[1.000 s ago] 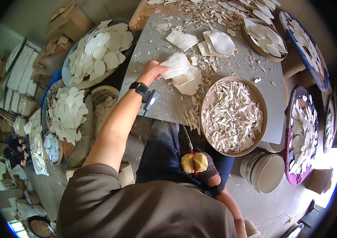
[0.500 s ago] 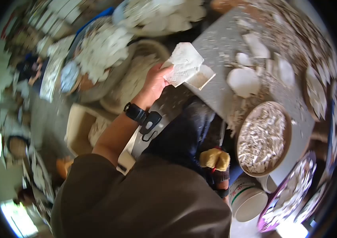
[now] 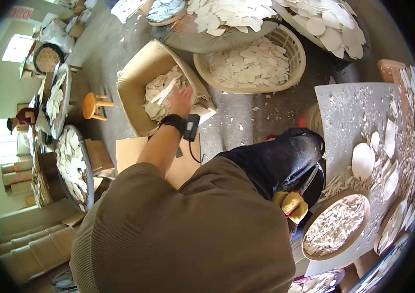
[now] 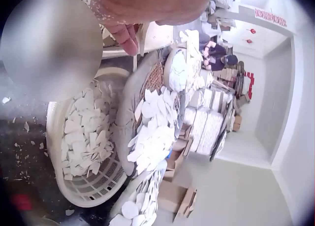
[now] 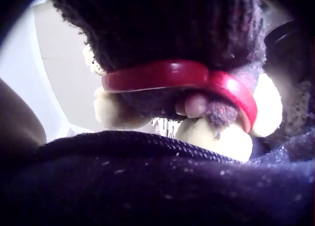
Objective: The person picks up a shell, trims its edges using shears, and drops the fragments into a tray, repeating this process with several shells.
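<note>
Over a cardboard box (image 3: 131, 78) of white flakes, my left hand (image 3: 180, 101) pinches pale flat pieces (image 3: 164, 94). The left wrist view shows the hand (image 4: 147, 4) with a thin piece (image 4: 141, 39) edge-on by the fingers. By my right thigh, my gloved right hand (image 3: 292, 226) grips scissors with yellow padding (image 3: 293, 205) on the handles, their blades (image 3: 310, 179) pointing away from my body. Close up, the knitted glove (image 5: 162, 29) is inside the red handles (image 5: 157, 77), and bare fingertips (image 5: 192, 105) show.
An oval basket of pieces (image 3: 296, 68) stands beyond the box. At right, the grey table (image 3: 344, 105) bears scattered scraps and a round tray (image 3: 363, 219) of slivers. A small orange stool (image 3: 90, 106) stands left of the box; large trays of pieces lie around.
My view has turned left. My left hand has carried the pale pieces away from the table to the box. My right hand has stayed by the thigh with the scissors.
</note>
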The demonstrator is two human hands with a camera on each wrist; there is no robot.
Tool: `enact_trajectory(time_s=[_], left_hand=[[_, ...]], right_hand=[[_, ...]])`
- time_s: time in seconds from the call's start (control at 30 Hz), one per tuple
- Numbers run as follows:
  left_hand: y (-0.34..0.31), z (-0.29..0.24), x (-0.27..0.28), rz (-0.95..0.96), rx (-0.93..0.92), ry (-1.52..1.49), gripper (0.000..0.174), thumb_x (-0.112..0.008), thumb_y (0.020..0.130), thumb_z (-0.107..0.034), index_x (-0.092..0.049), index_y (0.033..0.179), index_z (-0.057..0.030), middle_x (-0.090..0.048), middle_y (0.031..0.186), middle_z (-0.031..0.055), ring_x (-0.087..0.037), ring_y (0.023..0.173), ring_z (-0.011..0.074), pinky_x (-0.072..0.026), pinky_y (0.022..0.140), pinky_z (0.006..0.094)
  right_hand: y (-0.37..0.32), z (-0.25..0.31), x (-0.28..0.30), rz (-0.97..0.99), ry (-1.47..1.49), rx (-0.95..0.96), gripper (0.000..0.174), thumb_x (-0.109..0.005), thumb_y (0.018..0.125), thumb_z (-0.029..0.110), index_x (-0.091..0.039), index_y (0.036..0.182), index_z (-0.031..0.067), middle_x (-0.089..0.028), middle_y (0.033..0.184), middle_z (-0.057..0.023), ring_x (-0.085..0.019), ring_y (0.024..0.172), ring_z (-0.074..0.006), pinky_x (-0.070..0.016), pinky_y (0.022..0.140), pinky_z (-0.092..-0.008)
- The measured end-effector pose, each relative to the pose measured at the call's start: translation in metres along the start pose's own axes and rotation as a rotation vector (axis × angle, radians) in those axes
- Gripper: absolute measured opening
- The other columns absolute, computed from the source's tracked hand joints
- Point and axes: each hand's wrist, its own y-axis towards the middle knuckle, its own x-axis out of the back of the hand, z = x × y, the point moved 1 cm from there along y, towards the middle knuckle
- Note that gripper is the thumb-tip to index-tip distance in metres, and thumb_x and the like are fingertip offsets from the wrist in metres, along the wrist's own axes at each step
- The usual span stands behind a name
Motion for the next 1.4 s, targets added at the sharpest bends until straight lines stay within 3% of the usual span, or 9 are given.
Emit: enact_trajectory(time_s=[0.33,0.5,0.6,0.63,0.77,1.03,1.13,1.27,1.4], left_hand=[[-0.167,0.190,-0.169,1.098,0.179,0.793,0.030,-0.058,0.089,-0.021,-0.053,0.113,-0.0025,-0.063,0.097,0.0147,-0.065,0.083,0.0236,-0.0529,0.071,0.0309],[-0.256,0.269,-0.203,1.539,0.335,0.969,0.021,-0.057,0.091,-0.013,-0.056,0.109,-0.0018,-0.064,0.091,0.0078,-0.062,0.081,0.0132,-0.0503,0.069,0.0242],[-0.287,0.299,-0.210,1.728,0.053,1.260,0.022,-0.057,0.088,-0.006,-0.056,0.109,-0.0015,-0.064,0.092,0.0073,-0.061,0.082,0.0101,-0.0496,0.072,0.0235],[-0.290,0.315,-0.209,1.814,-0.035,1.251,0.024,-0.059,0.086,-0.007,-0.056,0.109,-0.0010,-0.064,0.094,0.0094,-0.062,0.084,0.0133,-0.0493,0.073,0.0247],[-0.317,0.354,-0.217,1.986,-0.769,1.302,0.039,-0.067,0.079,-0.013,-0.053,0.112,0.0011,-0.060,0.103,0.0179,-0.059,0.095,0.0270,-0.0473,0.081,0.0333],[-0.332,0.408,-0.240,1.737,-1.274,1.561,0.075,-0.075,0.068,-0.022,-0.040,0.128,0.0036,-0.054,0.115,0.0239,-0.052,0.106,0.0363,-0.0422,0.093,0.0414],[-0.322,0.410,-0.256,1.750,-1.005,1.571,0.065,-0.074,0.069,-0.017,-0.045,0.123,0.0045,-0.057,0.109,0.0206,-0.055,0.101,0.0341,-0.0448,0.087,0.0407],[-0.315,0.382,-0.274,1.789,0.082,1.202,0.022,-0.059,0.083,-0.003,-0.061,0.105,-0.0001,-0.064,0.100,0.0077,-0.060,0.090,0.0149,-0.0485,0.078,0.0286],[-0.332,0.321,-0.254,1.906,0.142,1.056,0.016,-0.053,0.086,-0.001,-0.061,0.101,-0.0007,-0.063,0.101,0.0079,-0.061,0.089,0.0141,-0.0493,0.078,0.0261]], right_hand=[[0.003,-0.008,0.001,-0.010,0.199,-0.066,0.023,-0.043,0.092,0.015,-0.059,0.097,-0.0003,-0.064,0.089,-0.0103,-0.063,0.078,-0.0212,-0.0531,0.072,-0.0344],[-0.001,-0.014,0.004,-0.159,0.995,-0.142,0.021,-0.043,0.093,0.013,-0.058,0.101,0.0004,-0.063,0.092,-0.0088,-0.062,0.081,-0.0192,-0.0525,0.074,-0.0326],[-0.008,0.006,0.016,-0.344,0.970,-0.093,0.019,-0.047,0.092,0.009,-0.055,0.108,0.0029,-0.059,0.097,-0.0048,-0.059,0.090,-0.0156,-0.0495,0.078,-0.0284],[-0.009,-0.006,0.018,-0.380,1.355,-0.151,0.019,-0.049,0.091,0.008,-0.055,0.108,0.0041,-0.059,0.096,-0.0031,-0.057,0.090,-0.0138,-0.0479,0.079,-0.0271],[-0.027,0.007,0.032,-0.452,0.447,-0.120,0.027,-0.058,0.084,0.005,-0.055,0.111,0.0043,-0.059,0.100,-0.0037,-0.057,0.094,-0.0141,-0.0459,0.083,-0.0275],[-0.034,-0.012,0.032,-0.441,0.603,-0.013,0.024,-0.058,0.086,0.012,-0.056,0.108,0.0035,-0.058,0.102,-0.0051,-0.055,0.095,-0.0140,-0.0453,0.083,-0.0279],[-0.036,-0.017,0.033,-0.442,0.465,-0.005,0.031,-0.065,0.081,0.020,-0.056,0.106,0.0045,-0.060,0.096,-0.0064,-0.058,0.091,-0.0185,-0.0462,0.080,-0.0316],[-0.040,-0.016,0.028,-0.467,0.886,-0.039,0.027,-0.063,0.084,0.020,-0.056,0.105,0.0049,-0.060,0.095,-0.0044,-0.058,0.088,-0.0147,-0.0473,0.077,-0.0291],[-0.046,-0.034,0.029,-0.326,0.714,0.069,0.022,-0.054,0.090,0.009,-0.056,0.109,-0.0007,-0.061,0.109,-0.0094,-0.059,0.100,-0.0184,-0.0473,0.089,-0.0318]])
